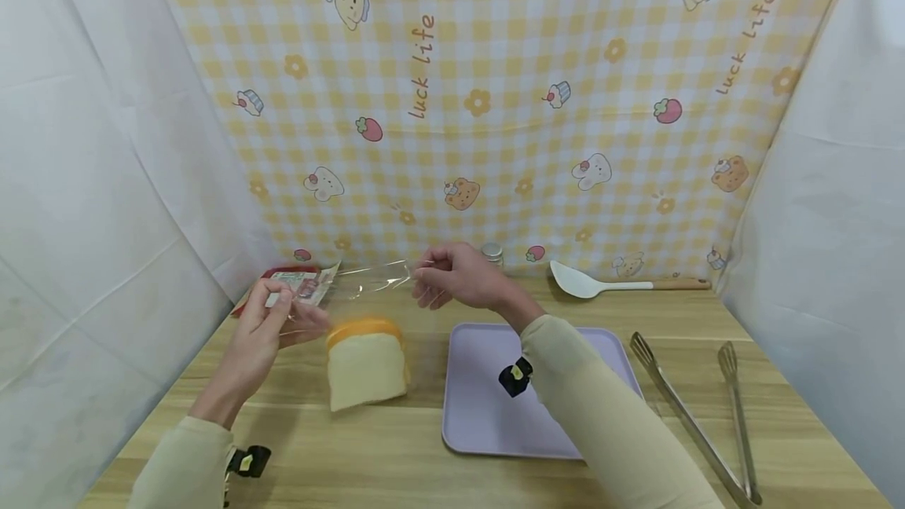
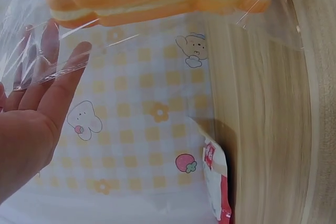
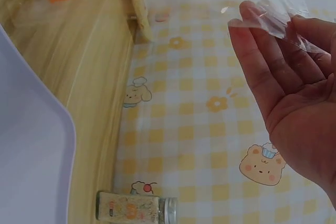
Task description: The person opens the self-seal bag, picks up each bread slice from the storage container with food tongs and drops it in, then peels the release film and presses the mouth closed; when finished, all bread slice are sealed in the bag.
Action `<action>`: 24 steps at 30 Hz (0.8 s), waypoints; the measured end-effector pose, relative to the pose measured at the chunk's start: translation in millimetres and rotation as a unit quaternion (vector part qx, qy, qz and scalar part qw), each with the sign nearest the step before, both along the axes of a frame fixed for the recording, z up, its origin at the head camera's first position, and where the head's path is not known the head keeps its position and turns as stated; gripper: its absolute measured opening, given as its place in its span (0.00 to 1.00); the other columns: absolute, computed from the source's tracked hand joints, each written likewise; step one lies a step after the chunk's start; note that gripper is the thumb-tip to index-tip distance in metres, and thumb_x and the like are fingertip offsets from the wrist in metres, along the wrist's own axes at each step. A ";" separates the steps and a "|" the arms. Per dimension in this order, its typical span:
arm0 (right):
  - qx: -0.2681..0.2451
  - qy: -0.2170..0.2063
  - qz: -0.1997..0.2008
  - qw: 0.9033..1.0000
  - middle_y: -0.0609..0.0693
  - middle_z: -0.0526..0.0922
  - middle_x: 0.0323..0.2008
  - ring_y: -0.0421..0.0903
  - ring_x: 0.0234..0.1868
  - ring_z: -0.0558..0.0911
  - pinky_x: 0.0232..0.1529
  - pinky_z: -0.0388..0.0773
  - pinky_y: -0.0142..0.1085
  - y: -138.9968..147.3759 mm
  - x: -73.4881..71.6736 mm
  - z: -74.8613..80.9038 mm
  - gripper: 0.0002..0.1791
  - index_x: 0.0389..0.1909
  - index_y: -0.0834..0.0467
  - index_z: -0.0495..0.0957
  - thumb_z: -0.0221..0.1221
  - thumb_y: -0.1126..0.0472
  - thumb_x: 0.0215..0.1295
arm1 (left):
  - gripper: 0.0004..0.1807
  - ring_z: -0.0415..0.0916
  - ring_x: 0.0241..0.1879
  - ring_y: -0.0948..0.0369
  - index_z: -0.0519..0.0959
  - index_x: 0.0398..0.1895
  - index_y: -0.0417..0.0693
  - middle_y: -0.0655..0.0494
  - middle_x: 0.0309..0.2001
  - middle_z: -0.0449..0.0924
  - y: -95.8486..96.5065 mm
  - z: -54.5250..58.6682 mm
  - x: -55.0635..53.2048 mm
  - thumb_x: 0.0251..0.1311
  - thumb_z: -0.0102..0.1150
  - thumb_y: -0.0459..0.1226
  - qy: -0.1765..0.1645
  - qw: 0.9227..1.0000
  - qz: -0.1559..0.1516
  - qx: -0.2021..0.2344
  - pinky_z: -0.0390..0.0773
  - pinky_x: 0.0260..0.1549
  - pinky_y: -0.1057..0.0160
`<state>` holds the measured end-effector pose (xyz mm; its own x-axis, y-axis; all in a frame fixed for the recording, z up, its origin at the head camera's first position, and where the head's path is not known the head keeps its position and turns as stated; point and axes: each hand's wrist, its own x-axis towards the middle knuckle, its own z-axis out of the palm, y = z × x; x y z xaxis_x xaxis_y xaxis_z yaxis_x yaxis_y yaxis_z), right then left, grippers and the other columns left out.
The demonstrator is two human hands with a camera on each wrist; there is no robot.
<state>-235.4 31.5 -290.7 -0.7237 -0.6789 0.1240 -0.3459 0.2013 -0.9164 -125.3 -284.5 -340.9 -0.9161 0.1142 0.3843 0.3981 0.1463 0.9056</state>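
Slices of white bread (image 1: 368, 368) with an orange-brown crust stand on the wooden table inside a clear plastic bag (image 1: 382, 277). The left hand (image 1: 261, 328) holds the left side of the bag's upper edge, with some fingers seen through the film. In the left wrist view, film lies across those fingers below the bread (image 2: 157, 1). The right hand (image 1: 456, 277) pinches the other side of the upper edge between thumb and fingers. Stretched between both hands, the film stands above the bread. In the right wrist view, crumpled film (image 3: 275, 22) shows at the fingertips.
A lilac tray (image 1: 488, 446) lies under the right forearm. Metal tongs (image 1: 696, 430) lie to its right. Along the back are a white spatula (image 1: 580, 283), a small seasoning jar (image 3: 131, 208) and a red-and-white food package (image 1: 304, 281). A checked cloth (image 1: 495, 140) hangs behind.
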 end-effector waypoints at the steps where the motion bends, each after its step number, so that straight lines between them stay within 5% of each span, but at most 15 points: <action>1: -0.002 0.000 0.002 1.000 0.61 0.90 0.38 0.59 0.39 0.92 0.41 0.91 0.49 -0.2 0.7 0.0 0.10 0.44 0.63 0.82 0.59 0.59 0.79 | 0.14 0.92 0.42 0.57 0.60 0.52 0.46 0.54 0.41 0.90 0.2 0.0 0.2 0.86 0.34 0.48 -0.002 1.000 -0.003 0.006 0.89 0.47 0.61; 5: -0.011 -0.009 0.007 1.000 0.64 0.90 0.39 0.58 0.37 0.92 0.38 0.91 0.46 -0.6 2.9 -1.1 0.10 0.44 0.64 0.82 0.59 0.60 0.79 | 0.15 0.92 0.41 0.56 0.57 0.52 0.45 0.57 0.38 0.88 1.1 0.4 1.5 0.86 0.33 0.49 -0.015 1.000 -0.010 0.019 0.90 0.43 0.59; 14: -0.042 -0.075 0.022 0.996 0.62 0.90 0.35 0.48 0.29 0.90 0.42 0.89 0.58 0.5 7.8 -4.9 0.09 0.46 0.69 0.79 0.58 0.64 0.79 | 0.16 0.91 0.35 0.58 0.55 0.51 0.49 0.59 0.35 0.81 2.2 -2.2 -0.6 0.84 0.34 0.52 -0.081 0.995 -0.010 0.052 0.91 0.32 0.57; 24: -0.060 -0.168 0.011 0.984 0.52 0.86 0.27 0.44 0.25 0.87 0.33 0.90 0.41 -4.4 10.7 -27.1 0.08 0.44 0.65 0.81 0.59 0.63 0.79 | 0.14 0.87 0.29 0.63 0.56 0.50 0.56 0.63 0.32 0.80 -2.5 -5.9 -3.2 0.84 0.31 0.54 -0.190 0.981 0.005 0.028 0.88 0.29 0.63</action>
<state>-224.7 27.0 -317.9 -0.7225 -0.6902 -0.0396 -0.0215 0.0796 -0.9966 -128.5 -287.0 -346.8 -0.9956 0.0922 0.0193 0.0279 0.0934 0.9952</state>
